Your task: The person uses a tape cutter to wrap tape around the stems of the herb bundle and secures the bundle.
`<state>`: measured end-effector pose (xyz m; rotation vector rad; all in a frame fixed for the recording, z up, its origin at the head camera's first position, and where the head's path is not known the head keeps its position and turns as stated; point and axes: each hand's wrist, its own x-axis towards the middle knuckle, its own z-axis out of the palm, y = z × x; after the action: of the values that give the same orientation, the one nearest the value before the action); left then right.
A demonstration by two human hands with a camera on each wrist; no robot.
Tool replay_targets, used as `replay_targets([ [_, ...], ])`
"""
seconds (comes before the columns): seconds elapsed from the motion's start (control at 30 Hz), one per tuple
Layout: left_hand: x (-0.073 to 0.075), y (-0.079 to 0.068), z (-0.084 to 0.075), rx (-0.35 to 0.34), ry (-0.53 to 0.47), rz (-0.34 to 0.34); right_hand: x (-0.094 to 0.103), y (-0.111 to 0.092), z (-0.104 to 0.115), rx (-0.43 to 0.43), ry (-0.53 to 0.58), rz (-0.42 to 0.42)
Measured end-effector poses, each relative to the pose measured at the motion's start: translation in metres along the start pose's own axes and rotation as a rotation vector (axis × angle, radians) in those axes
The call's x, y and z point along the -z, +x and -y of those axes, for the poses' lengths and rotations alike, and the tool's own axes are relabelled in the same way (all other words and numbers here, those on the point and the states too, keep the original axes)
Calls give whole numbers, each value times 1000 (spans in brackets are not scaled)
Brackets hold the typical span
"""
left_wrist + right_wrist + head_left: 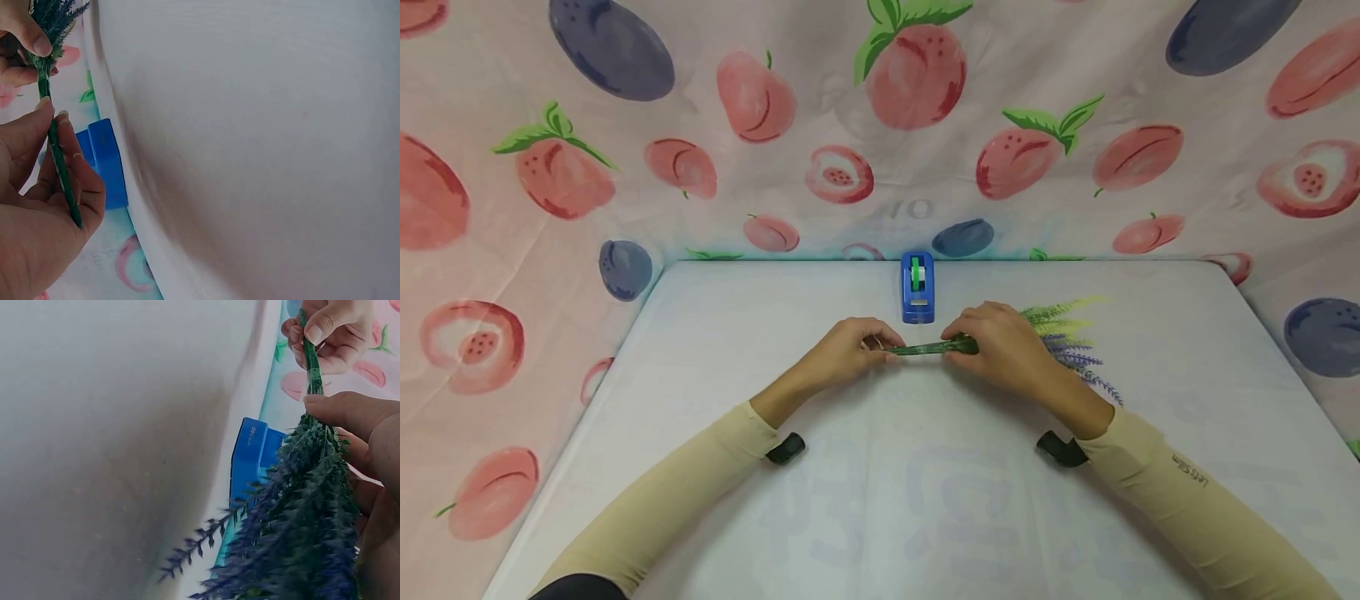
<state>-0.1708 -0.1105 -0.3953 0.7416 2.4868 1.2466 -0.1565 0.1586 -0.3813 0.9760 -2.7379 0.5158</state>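
A bunch of artificial lavender-like flowers (294, 506), purple with yellow-green sprigs, is held sideways over the table by both hands. My left hand (848, 352) pinches the lower end of the green stems (923, 349) between thumb and fingers. At the other end, my right hand (1006, 348) grips the bunch where the stems meet the blossoms, which fan out to the right behind it. A shiny clear band (314, 375) wraps the stems between the hands in the right wrist view. Just beyond the stems stands a blue tape dispenser (917, 310) with a green-cored roll.
The white-covered table (880, 500) runs back to a curtain (880, 225) printed with peaches and plums. Black wrist straps or mounts (786, 450) show beside both beige sleeves (685, 483).
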Motion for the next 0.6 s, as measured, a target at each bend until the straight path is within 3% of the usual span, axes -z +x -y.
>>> replay_targets([
  [0.3, 2, 1, -3, 12, -2, 6, 4, 3, 0, -59, 34, 60],
  [0.6, 1, 3, -2, 20, 2, 23, 4, 3, 2, 3, -123, 95],
])
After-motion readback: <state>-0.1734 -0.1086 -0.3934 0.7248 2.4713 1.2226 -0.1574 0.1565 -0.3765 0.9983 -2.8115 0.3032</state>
